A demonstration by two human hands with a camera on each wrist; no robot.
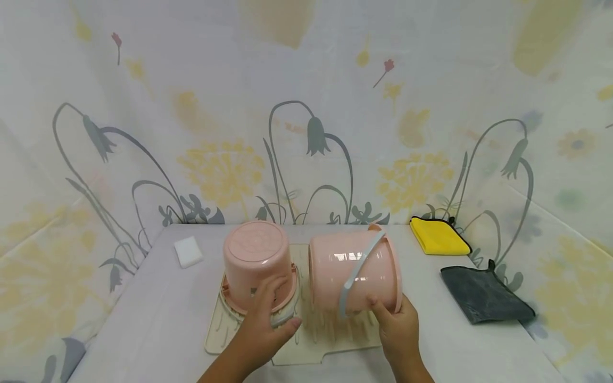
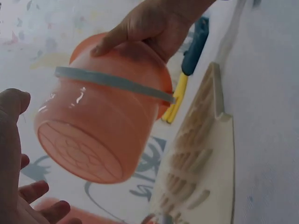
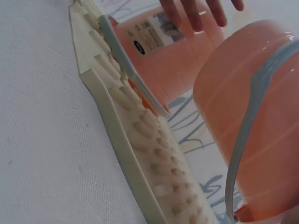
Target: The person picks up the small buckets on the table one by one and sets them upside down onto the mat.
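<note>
A pink bucket (image 1: 351,266) with a grey handle (image 1: 359,274) lies on its side in the air over the right part of a cream pegged drying rack (image 1: 301,354). My right hand (image 1: 399,327) grips that bucket at its rim, thumb on the outer wall. Its round base (image 2: 81,151) faces left. A second pink bucket (image 1: 256,255) stands upside down on the rack's left part, its rim on the pegs and a label (image 3: 152,35) on its side. My left hand (image 1: 265,327) is in front of this second bucket, fingers spread and relaxed, holding nothing.
On the table's left side lies a white sponge-like block (image 1: 188,251). A folded yellow cloth (image 1: 439,236) and a dark grey cloth (image 1: 486,292) lie at the right. A flower-patterned curtain (image 1: 306,175) closes off the back and sides.
</note>
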